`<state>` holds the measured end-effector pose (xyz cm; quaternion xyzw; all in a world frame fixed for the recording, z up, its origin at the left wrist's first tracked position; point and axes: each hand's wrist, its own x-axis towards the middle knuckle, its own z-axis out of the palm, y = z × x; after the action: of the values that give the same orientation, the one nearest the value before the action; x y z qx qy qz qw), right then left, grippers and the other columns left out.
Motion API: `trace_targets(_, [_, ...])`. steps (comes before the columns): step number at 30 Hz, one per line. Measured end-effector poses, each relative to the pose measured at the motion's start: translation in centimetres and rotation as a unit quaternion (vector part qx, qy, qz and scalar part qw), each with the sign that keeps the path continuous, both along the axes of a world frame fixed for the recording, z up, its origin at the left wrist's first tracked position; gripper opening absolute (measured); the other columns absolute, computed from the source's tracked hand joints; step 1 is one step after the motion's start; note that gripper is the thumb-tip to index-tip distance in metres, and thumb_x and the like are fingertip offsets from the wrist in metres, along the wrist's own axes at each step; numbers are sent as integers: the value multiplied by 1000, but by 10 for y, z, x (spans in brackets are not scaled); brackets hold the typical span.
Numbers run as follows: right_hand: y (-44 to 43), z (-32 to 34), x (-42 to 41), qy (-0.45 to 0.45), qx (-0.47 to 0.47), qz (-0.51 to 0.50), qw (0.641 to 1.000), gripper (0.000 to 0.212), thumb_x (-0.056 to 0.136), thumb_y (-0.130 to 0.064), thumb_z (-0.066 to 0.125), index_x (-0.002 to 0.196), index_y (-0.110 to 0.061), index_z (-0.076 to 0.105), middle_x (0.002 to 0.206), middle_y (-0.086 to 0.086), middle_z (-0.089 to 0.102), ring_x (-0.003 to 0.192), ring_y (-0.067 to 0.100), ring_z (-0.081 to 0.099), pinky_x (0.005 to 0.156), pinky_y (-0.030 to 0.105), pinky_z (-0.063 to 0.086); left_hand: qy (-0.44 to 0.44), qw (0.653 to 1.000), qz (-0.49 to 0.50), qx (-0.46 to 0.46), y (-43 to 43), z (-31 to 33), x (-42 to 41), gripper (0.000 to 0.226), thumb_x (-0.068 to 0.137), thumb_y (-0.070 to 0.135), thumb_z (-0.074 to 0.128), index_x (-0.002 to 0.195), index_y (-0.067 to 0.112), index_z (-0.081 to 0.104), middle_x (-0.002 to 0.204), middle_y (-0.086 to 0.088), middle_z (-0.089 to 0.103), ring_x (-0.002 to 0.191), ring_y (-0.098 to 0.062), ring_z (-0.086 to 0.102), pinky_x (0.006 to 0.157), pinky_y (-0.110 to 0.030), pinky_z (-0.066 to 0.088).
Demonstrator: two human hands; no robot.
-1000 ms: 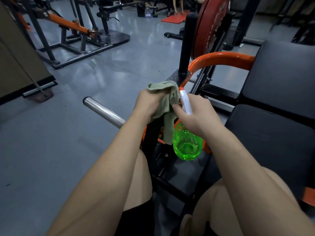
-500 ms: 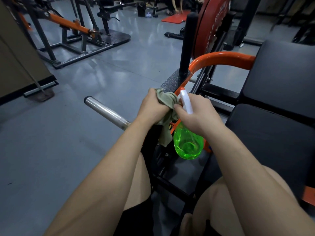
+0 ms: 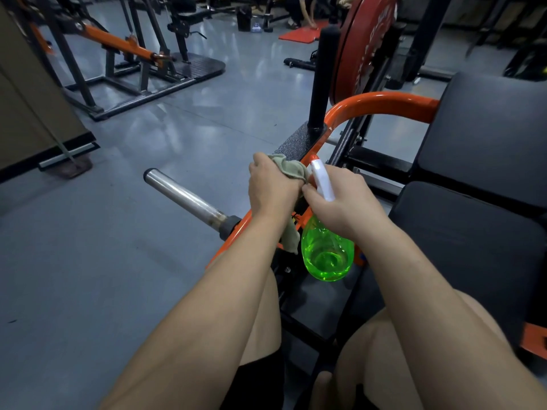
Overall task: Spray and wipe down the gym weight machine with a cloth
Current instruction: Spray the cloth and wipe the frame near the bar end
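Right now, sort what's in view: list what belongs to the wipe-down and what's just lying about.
In the job:
cloth, gripped by the left hand
green spray bottle, held by the right hand
orange machine frame, where the cloth is

Just about:
red floor mat
other machine across the floor

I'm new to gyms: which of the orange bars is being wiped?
The curved orange bar beside the seat, where the left hand grips the cloth; the straight orange bar farther off, upper left, stands untouched.
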<state>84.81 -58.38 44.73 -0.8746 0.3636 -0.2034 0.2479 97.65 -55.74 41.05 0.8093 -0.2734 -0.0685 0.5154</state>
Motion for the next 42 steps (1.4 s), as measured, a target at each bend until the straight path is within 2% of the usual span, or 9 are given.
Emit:
trace_targets(7, [0,0,-5,11,11,-11,1000,27,94,-30,54,73,-19,42,75,3,56,71,27,53,56,36,31,7,996,-84,42,11,-1,18,36,85,38,70,106,20,48,109,-4,62,96,-28,59,76,-30,41])
trace_targets(11, [1,-2,-2,50,5,15,999,28,96,-33,53,74,-20,40,79,3,56,78,30,55,60,38,34,35,975,-213,60,29,-4,39,59,68,51,73,115,33,43,101,5,62,99,-23,65,83,-31,48])
trace_targets(14, [5,-1,1,86,0,45,995,31,96,-32,54,73,-21,38,79,4,53,81,33,53,63,37,34,3,960,-258,112,41,-14,46,52,87,30,74,127,22,41,99,6,58,91,-17,58,70,-21,39])
trace_targets(16, [9,0,3,111,0,53,992,33,97,-34,55,72,-20,37,79,5,52,81,33,53,64,38,36,-26,939,-283,196,54,-21,53,56,93,27,69,139,15,41,114,-3,59,105,-21,57,77,-22,36])
trace_targets(20, [11,0,4,128,5,41,991,35,97,-37,56,74,-14,42,81,10,55,79,34,55,62,39,40,-87,890,-310,323,79,-37,73,26,94,28,65,111,14,49,108,-6,65,104,-32,63,78,-35,46])
trace_targets(25, [6,-3,3,140,-2,41,989,35,96,-41,54,78,-13,44,78,7,54,74,30,53,56,37,35,11,953,-238,187,97,-54,74,15,89,19,63,99,12,53,88,-3,64,78,-21,61,67,-36,52])
trace_targets(29, [5,-10,8,159,-12,51,986,32,96,-43,53,80,-16,43,77,3,51,74,29,51,57,38,31,122,975,-171,72,95,-98,36,46,89,6,71,129,18,52,110,3,66,102,-20,65,90,-37,54])
trace_targets(34, [11,-8,5,157,1,63,986,33,98,-38,53,81,-11,43,77,8,55,72,29,52,63,41,42,-2,969,-217,118,96,-143,26,94,70,22,77,151,27,30,138,6,53,127,-15,53,106,-41,49])
trace_targets(42, [16,-13,14,216,33,129,967,25,95,-32,57,78,-17,46,83,2,55,80,29,56,67,38,43,-223,914,-82,330,116,-158,-2,95,73,34,85,147,10,32,132,-8,40,116,-26,38,99,-36,38])
